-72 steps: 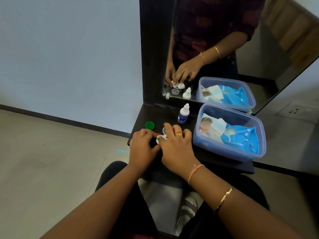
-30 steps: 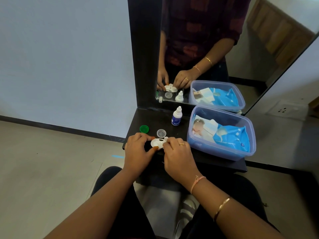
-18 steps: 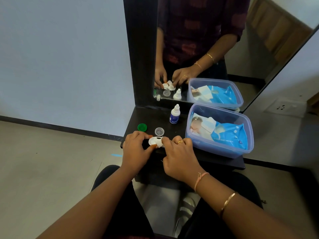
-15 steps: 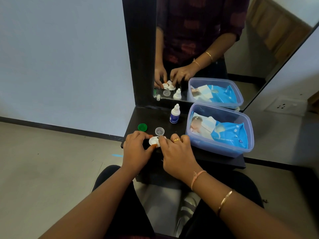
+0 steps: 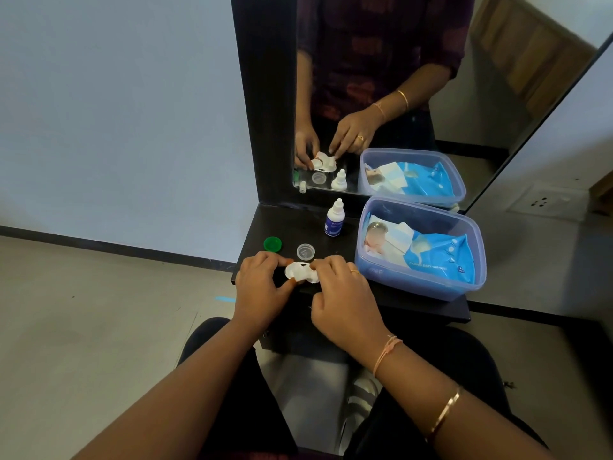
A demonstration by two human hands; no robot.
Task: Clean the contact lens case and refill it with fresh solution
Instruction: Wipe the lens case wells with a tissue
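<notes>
A: Where does the contact lens case (image 5: 301, 272) sit?

B: At the near left edge of the dark shelf (image 5: 391, 303), held between both hands. The left hand (image 5: 262, 287) pinches its left end with thumb and fingertips closed on it; the right hand (image 5: 341, 293) grips its right end, fingers curled over that side. Whether the case touches the shelf or is lifted just above it cannot be told.

A: And its caps?

B: A green cap (image 5: 272, 244) lies on the shelf just beyond the left hand. A clear cap (image 5: 305, 252) lies to its right, just beyond the case, open side up.

A: The solution?

B: A small white solution bottle (image 5: 335, 218) with a blue label stands upright farther back, near the mirror (image 5: 381, 78), its tip closed.

A: What else?

B: A translucent plastic box (image 5: 419, 280) takes the right side of the shelf, just beside the right hand, with a blue packet (image 5: 438, 257) lying inside. The mirror repeats the hands, case, bottle and box.
</notes>
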